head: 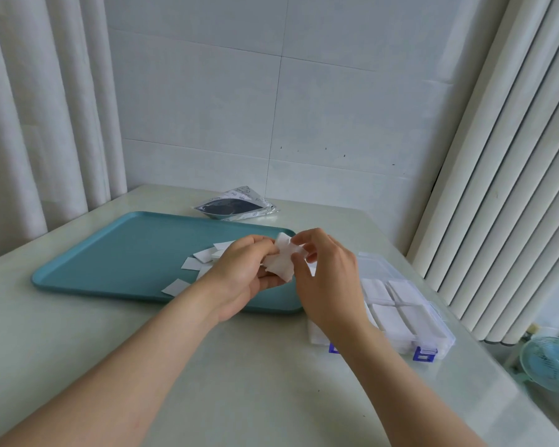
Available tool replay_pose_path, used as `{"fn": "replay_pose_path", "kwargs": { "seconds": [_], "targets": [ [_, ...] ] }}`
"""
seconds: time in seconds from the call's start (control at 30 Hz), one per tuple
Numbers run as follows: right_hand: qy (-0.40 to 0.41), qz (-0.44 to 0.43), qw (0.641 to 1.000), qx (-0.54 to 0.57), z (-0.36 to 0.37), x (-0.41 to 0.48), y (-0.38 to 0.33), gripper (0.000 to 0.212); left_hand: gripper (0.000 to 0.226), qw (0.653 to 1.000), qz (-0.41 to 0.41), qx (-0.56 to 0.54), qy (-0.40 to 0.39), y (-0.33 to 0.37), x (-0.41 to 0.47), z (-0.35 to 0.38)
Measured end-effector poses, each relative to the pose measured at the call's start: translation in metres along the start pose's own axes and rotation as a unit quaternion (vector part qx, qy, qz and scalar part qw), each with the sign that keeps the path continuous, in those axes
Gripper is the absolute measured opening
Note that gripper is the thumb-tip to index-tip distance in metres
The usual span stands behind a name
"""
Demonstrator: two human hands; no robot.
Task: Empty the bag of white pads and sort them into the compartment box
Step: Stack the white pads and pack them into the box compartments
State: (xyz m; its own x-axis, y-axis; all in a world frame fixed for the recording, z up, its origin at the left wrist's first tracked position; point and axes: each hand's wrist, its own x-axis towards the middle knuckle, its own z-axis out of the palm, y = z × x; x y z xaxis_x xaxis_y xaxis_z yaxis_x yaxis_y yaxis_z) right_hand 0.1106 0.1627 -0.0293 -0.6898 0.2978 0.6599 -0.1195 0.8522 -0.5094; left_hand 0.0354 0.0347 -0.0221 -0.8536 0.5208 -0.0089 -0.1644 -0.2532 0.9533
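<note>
1. Left hand: raised over the tray's near right corner, fingers curled round the held pads, a small white bunch.
2. Right hand: meets the left from the right. Its thumb and fingertips pinch the same bunch, so both hands are clamped on it, above the tray and clear of it.
3. Tray: teal, flat on the desk. Loose pads lie scattered on its right half, partly hidden behind the left hand.
4. Bag: lies on the desk just beyond the tray's far edge, mouth gaping, dark inside. No pad shows in it, so the emptying appears done.
5. Box: clear, with blue latches on the near side and the lid open toward the far side, just right of the tray. The visible compartments hold white pads. Those under the right wrist are hidden.
6. Step in hand, as judged: squaring up or separating a gathered bunch before it goes into the box. Sorting seems well along, with few pads left on the tray.
7. Next move, as judged: carry the bunch rightward over the tray's rim to a compartment with room. The pads should stay aligned so they settle flat. Thin, light pads may fan out or slip if the pinch loosens.
</note>
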Motion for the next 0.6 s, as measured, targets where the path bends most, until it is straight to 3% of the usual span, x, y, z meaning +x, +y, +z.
{"fn": "replay_pose_path", "kwargs": {
  "seconds": [0.2, 0.33, 0.4, 0.47, 0.6],
  "targets": [
    [-0.003, 0.01, 0.994, 0.107, -0.012, 0.005, -0.005, 0.012, 0.033, 0.993, -0.023, -0.005, -0.116, 0.005, -0.009, -0.001],
    [-0.018, -0.023, 0.995, 0.099, -0.015, 0.006, -0.005, 0.013, 0.061, 0.99, -0.042, 0.023, -0.133, 0.002, -0.008, 0.0],
    [-0.017, -0.046, 0.996, 0.075, -0.013, 0.006, -0.005, 0.015, 0.053, 0.99, -0.042, 0.038, -0.129, 0.001, -0.008, 0.0],
    [-0.02, -0.072, 0.996, 0.051, -0.013, 0.004, -0.004, 0.026, 0.035, 0.99, -0.038, 0.046, -0.125, 0.002, -0.009, 0.0],
    [-0.127, -0.128, 0.983, -0.037, -0.018, -0.001, -0.006, 0.079, 0.024, 0.991, -0.019, 0.07, -0.114, 0.006, -0.014, 0.005]
  ]
}}
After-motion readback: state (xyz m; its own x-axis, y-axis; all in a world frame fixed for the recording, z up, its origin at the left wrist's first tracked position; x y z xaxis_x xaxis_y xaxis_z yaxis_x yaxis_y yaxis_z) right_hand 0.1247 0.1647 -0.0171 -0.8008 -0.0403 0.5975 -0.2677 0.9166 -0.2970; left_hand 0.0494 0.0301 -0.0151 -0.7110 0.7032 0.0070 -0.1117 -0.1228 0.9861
